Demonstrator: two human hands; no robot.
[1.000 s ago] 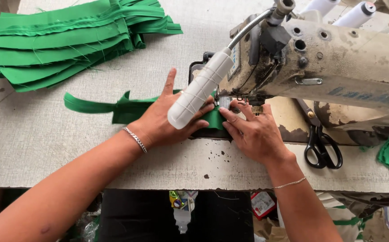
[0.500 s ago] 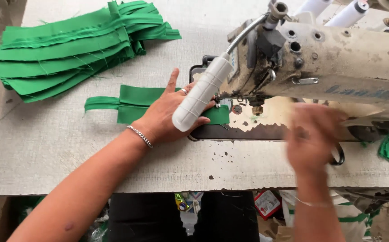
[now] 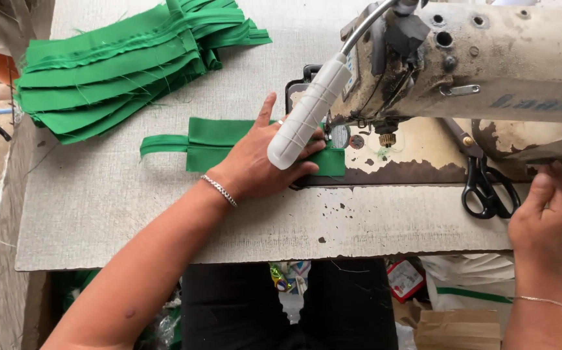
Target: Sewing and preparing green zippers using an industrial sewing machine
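Observation:
My left hand point(image 3: 255, 162) lies flat, fingers spread, on a folded green fabric piece point(image 3: 213, 142) that runs under the needle area of a worn cream sewing machine point(image 3: 481, 58). A white ribbed lamp handle point(image 3: 307, 113) crosses over the fingers. My right hand point(image 3: 550, 217) is far to the right by the table's front edge, under the machine body, fingers curled near a bit of green cloth at the frame edge. Whether it grips anything is unclear. Black scissors point(image 3: 485, 188) lie just left of that hand.
A stack of green fabric pieces point(image 3: 125, 65) sits at the back left of the grey table point(image 3: 99, 214). The chipped white machine bed point(image 3: 384, 220) spans the front. Bags, boxes and scraps lie on the floor below.
My right hand left the fabric by the needle and swung to the far right past the scissors. The left hand pulled the green piece left and keeps pressing it flat.

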